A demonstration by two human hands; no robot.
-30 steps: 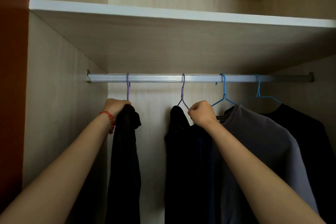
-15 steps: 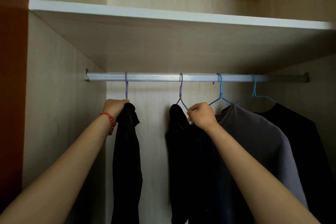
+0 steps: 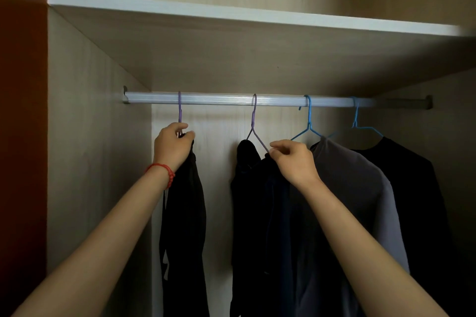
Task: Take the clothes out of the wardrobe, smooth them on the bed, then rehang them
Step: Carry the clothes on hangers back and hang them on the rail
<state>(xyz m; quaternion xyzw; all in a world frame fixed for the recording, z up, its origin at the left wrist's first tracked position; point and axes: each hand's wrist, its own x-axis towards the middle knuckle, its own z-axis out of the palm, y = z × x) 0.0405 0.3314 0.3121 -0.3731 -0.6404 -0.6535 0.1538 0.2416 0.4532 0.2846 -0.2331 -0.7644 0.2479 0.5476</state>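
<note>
The view looks into a pale wood-grain wardrobe (image 3: 98, 162) with a dark red-brown panel (image 3: 23, 136) along its left edge. A white-edged shelf board (image 3: 231, 14) spans the top, and above it an upper compartment recedes into shadow. Below the shelf a ribbed silver metal hanging rail (image 3: 219, 99) runs between two wall brackets, its right end dim.

Four wire hangers hook over the rail. At the left, a thin purple wire hanger (image 3: 179, 110) carries a long black garment (image 3: 185, 226) that hangs straight down beside the wardrobe's left wall. The left hand (image 3: 171, 145), a red beaded bracelet (image 3: 164, 174) at its wrist, has its fingers curled around the base of that hanger's neck and the top of the black cloth. Well to the right, a second purple wire hanger (image 3: 254, 123) holds a bunched dark navy garment (image 3: 260, 213); the right hand (image 3: 293, 159) pinches this hanger's sloping right arm between thumb and fingertips. Just beside it, a blue wire hanger (image 3: 308, 121) bears a grey long-sleeved top (image 3: 360, 188), which touches the navy garment. Farthest right, a pale blue wire hanger (image 3: 356, 121) holds a black long-sleeved shirt (image 3: 417, 201), partly overlapped by the grey top. All the clothes hang inside the wardrobe on the rail.
</note>
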